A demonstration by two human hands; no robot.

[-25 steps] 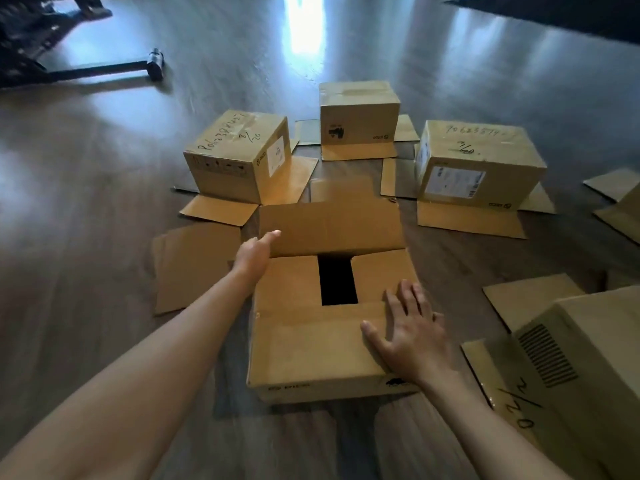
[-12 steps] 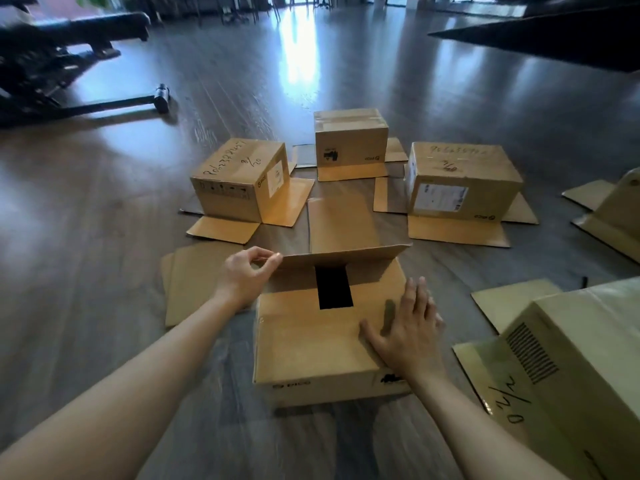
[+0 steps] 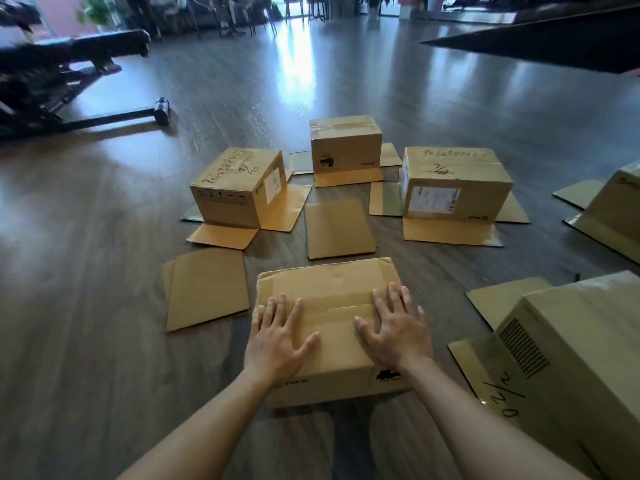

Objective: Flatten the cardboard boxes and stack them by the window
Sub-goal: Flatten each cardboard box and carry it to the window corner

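Observation:
A brown cardboard box point(image 3: 329, 289) stands on the wood floor right in front of me, its top flaps folded shut. My left hand point(image 3: 277, 336) lies flat on the left of the top, fingers spread. My right hand point(image 3: 394, 327) presses flat on the right side, fingers spread too. Neither hand grips anything. Three more boxes stand upside down with flaps splayed on the floor: one at the left point(image 3: 239, 188), one in the middle point(image 3: 346, 147), one to the right point(image 3: 453, 185).
A large box point(image 3: 571, 344) with a barcode sits close at my right, another point(image 3: 620, 202) at the far right edge. Loose flat cardboard pieces point(image 3: 207, 289) point(image 3: 339, 228) lie on the floor. A black exercise bench point(image 3: 69, 64) stands far left. Bright windows are far ahead.
The far flap, held up by my left hand, is now folded down and the dark gap is covered. My left hand moved onto the box top; the view tilted up.

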